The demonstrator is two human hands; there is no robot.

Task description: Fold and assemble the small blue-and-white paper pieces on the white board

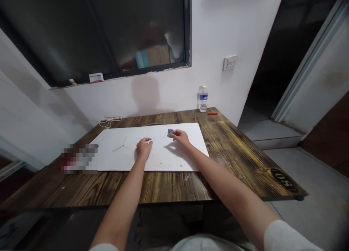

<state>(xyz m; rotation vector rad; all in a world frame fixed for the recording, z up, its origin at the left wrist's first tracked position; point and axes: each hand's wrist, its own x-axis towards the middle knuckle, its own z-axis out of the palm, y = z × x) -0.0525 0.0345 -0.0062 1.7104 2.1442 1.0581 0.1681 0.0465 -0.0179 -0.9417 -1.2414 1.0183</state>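
Observation:
A white board with thin dark marks lies flat on the wooden table. My right hand pinches a small dark patterned piece between thumb and fingers, just over the right half of the board, and casts a shadow on it. Near the board's middle is my left hand, its thumb and index finger apart and nothing visible between them. The other left fingers are curled and partly hidden by the back of the hand.
A water bottle and a red pen-like object are at the table's back right. A coiled pale cord lies at the back left. Blurred-out items overlap the board's left end. A wall and window are behind.

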